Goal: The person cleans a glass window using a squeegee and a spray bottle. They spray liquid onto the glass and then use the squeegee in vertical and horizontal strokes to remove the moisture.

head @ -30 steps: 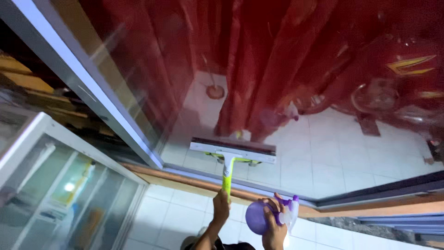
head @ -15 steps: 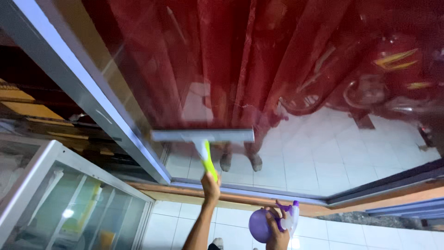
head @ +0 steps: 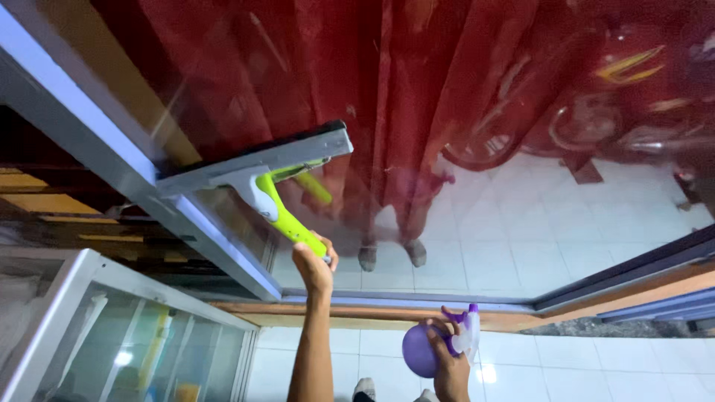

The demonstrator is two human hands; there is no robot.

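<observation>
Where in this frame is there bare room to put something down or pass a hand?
Bare white floor tiles run right of the right hand, which holds the purple spray bottle, below the wooden sill. Left is crowded: the glass cabinet stands close to the window frame, and the left hand holds the squeegee against the glass there.

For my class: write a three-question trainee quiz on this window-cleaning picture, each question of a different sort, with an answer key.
1. True or false: the left hand holds the squeegee by its green handle, with the blade against the glass door.
2. What does the right hand hold? A. a folded cloth B. a purple spray bottle C. a bucket
3. Fill in: behind the glass hangs a ___ curtain.

Key
1. True.
2. B, the purple spray bottle, held low over the white tiled floor.
3. Red: the red curtain fills the upper glass.
</observation>
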